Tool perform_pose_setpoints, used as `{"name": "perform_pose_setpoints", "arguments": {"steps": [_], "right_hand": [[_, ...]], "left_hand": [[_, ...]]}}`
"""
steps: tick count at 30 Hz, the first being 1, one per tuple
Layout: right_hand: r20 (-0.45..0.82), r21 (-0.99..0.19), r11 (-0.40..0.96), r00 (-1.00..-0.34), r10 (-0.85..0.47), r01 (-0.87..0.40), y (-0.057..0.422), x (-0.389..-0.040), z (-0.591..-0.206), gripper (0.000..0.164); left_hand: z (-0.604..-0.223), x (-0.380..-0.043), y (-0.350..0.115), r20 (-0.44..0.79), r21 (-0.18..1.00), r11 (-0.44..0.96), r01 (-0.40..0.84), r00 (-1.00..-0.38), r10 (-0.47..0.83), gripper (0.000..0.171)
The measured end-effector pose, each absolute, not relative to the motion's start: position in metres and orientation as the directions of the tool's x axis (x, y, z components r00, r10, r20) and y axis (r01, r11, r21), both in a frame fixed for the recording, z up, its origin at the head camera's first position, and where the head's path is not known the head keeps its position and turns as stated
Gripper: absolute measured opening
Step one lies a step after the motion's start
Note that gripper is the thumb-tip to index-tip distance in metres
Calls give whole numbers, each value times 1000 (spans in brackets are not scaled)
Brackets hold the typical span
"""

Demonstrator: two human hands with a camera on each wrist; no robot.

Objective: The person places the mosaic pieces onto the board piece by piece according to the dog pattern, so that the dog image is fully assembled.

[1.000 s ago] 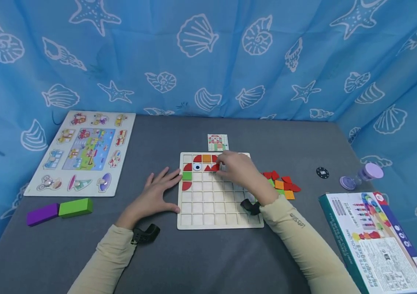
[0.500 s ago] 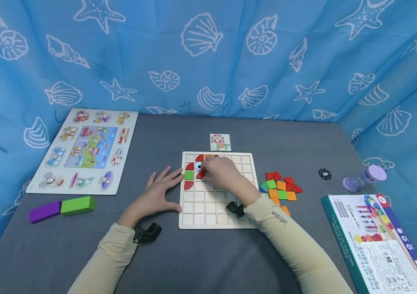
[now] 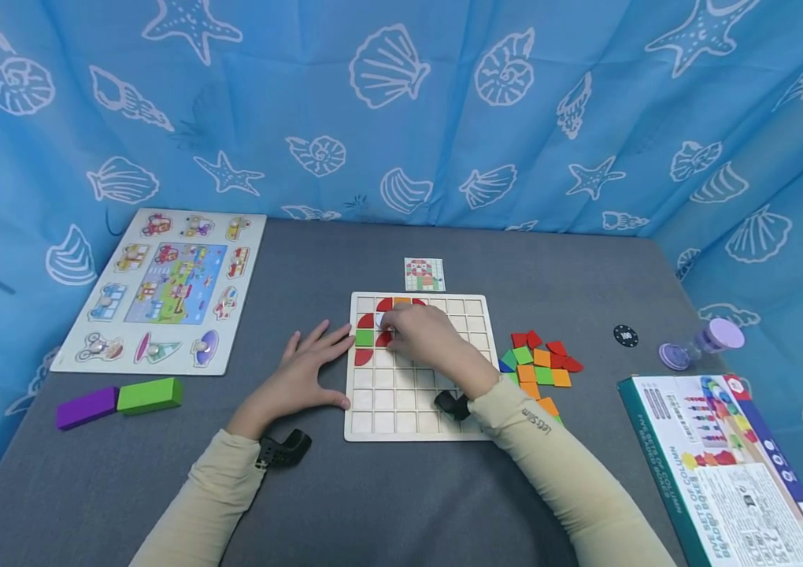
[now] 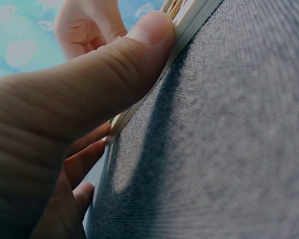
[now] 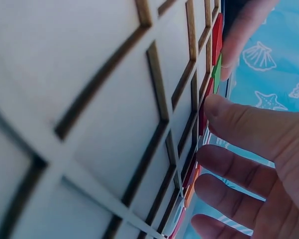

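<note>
On the gridded wooden board (image 3: 405, 402), my right hand (image 3: 426, 335) reaches over the upper left cells. Its thumb and fingers hold a red quarter-circle tile (image 3: 382, 339) low at a cell beside a green square tile (image 3: 364, 338); in the right wrist view the thumb touches the red tile (image 5: 205, 112). My left hand (image 3: 295, 382) lies at the board's left side with fingers spread, thumb (image 4: 134, 64) against the board's edge. Other red tiles (image 3: 363, 357) sit in cells along the left. My right hand covers part of the upper rows, including most of the eye tile (image 3: 379, 320).
Several loose coloured tiles (image 3: 542, 366) lie right of the board. A pattern card (image 3: 424, 274) is behind it. At left are a peg puzzle (image 3: 182, 283), a purple block (image 3: 86, 408) and a green block (image 3: 149, 397). A box (image 3: 727, 465), sand timer (image 3: 702, 344) and black chip (image 3: 626, 335) are at right.
My right hand has moved left and slightly nearer, from the second row to the red tile in the third row. That cell was bare earlier. My left hand stays at the board's edge.
</note>
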State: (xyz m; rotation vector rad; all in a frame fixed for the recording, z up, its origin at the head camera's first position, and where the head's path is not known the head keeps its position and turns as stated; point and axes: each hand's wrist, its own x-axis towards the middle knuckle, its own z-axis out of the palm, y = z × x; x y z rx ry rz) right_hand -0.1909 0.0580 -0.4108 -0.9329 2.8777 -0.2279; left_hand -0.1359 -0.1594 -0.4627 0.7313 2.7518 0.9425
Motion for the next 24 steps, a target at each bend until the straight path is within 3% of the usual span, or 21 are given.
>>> {"name": "perform_pose_setpoints", "arguments": {"steps": [8, 14, 24], "right_hand": [[-37, -177, 787, -795, -605, -591, 59, -190, -412, 15], [-43, -228, 811, -826, -562, -539, 73, -189, -404, 19], [-42, -273, 899, -929, -367, -343, 179, -188, -392, 21]], "left_hand": [[-463, -136, -159, 23, 609, 683, 402, -871, 492, 98], [-463, -136, -159, 17, 608, 687, 398, -871, 490, 99], [-460, -135, -158, 6, 619, 684, 387, -873, 488, 100]]}}
